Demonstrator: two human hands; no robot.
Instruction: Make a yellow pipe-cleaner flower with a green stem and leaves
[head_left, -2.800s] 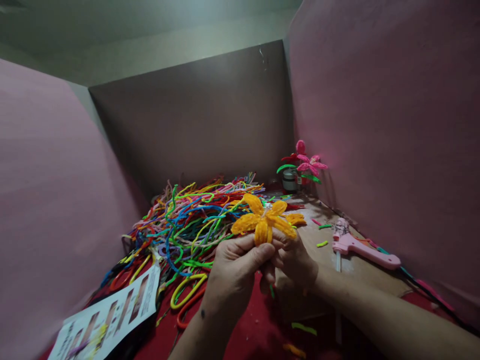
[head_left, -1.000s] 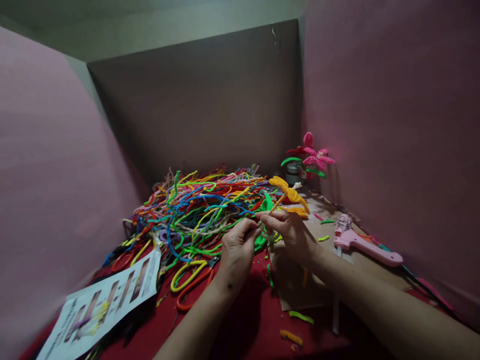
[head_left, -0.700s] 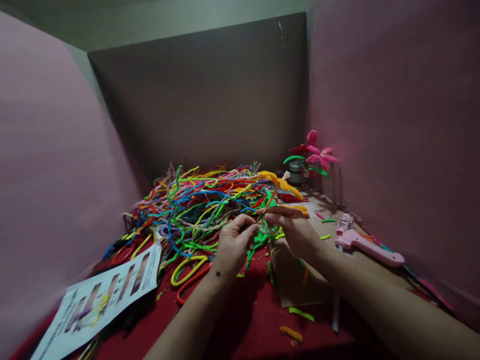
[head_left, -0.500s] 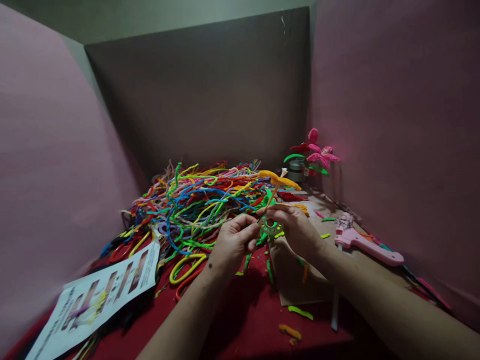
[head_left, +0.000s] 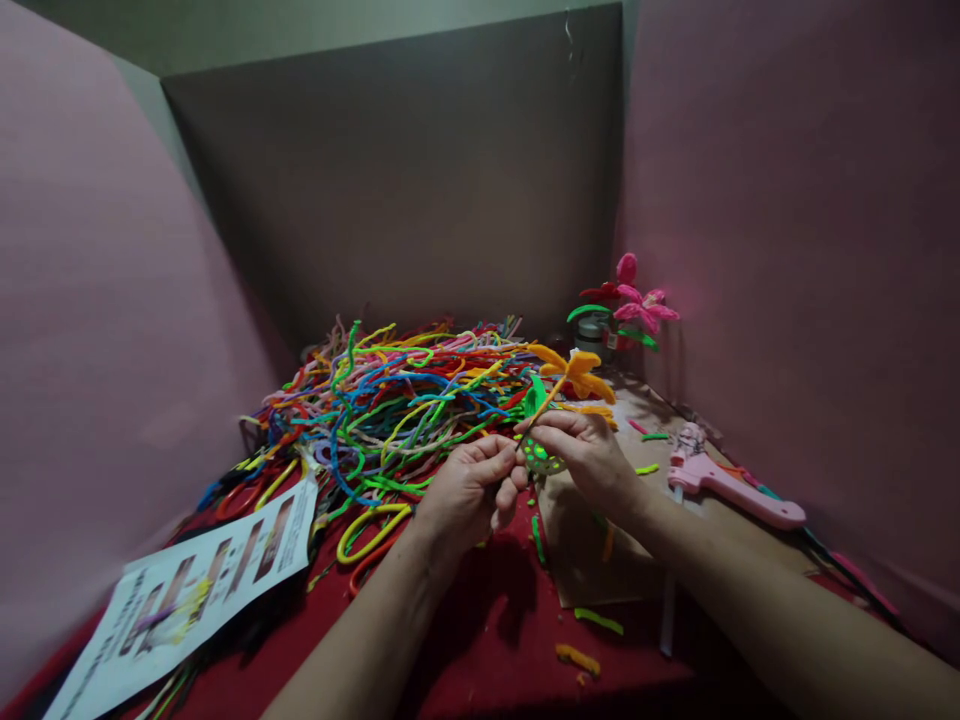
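An orange pipe-cleaner flower with a small white centre tilts up and to the right above my hands. Closed in a pinch, my left hand grips the lower end of its stem. My right hand is also closed, its thumb and fingers on the stem a little higher up. Just behind the right fingers shows a round disc with holes, bright green seen through it; whether the hand touches it I cannot tell. A green pipe-cleaner piece stands behind the stem.
A large heap of coloured pipe cleaners lies behind. Yellow-handled scissors and a printed sheet are at left. At right lie cardboard and a pink glue gun. A pink flower stands at the back. Snippets litter the red cloth.
The orange flower has turned about its stem and leaned right, so its petals now face differently. My right hand covers more of the holed disc. Both hands stay close together.
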